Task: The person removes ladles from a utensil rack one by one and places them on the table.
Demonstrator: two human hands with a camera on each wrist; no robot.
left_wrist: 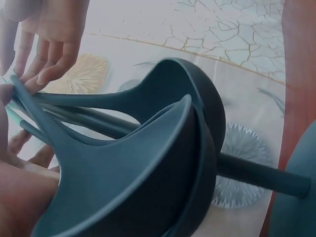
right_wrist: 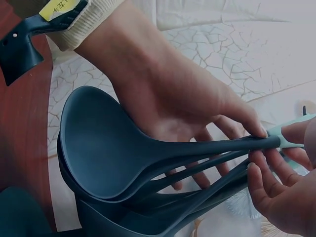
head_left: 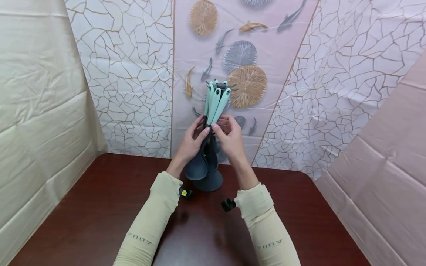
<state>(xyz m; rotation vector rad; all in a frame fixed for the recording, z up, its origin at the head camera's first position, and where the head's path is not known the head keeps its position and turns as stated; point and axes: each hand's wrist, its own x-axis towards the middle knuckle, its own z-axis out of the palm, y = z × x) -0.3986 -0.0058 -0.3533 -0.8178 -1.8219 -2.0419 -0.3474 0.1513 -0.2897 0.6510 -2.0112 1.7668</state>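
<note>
Dark utensils with mint handles (head_left: 216,101) hang in a cluster around an upright stand, whose round base (head_left: 211,184) rests on the table. From the left side, my left hand (head_left: 190,145) holds the cluster where handles meet dark shafts, its thumb on the shaft of the ladle (head_left: 195,169). My right hand (head_left: 232,141) grips the same height from the right, thumb at the lower end of a mint handle. In the right wrist view, fingers of both hands curl around the shafts beside the ladle (right_wrist: 101,143). Dark bowls hide part of the pole (left_wrist: 261,174) in the left wrist view.
The stand is near the back edge of the dark red table (head_left: 110,207). Behind it hangs a patterned cloth (head_left: 126,74) with fish and round motifs in the middle panel. Beige cloth walls (head_left: 43,111) rise at both sides. Small black cameras (head_left: 227,205) sit at the wrists.
</note>
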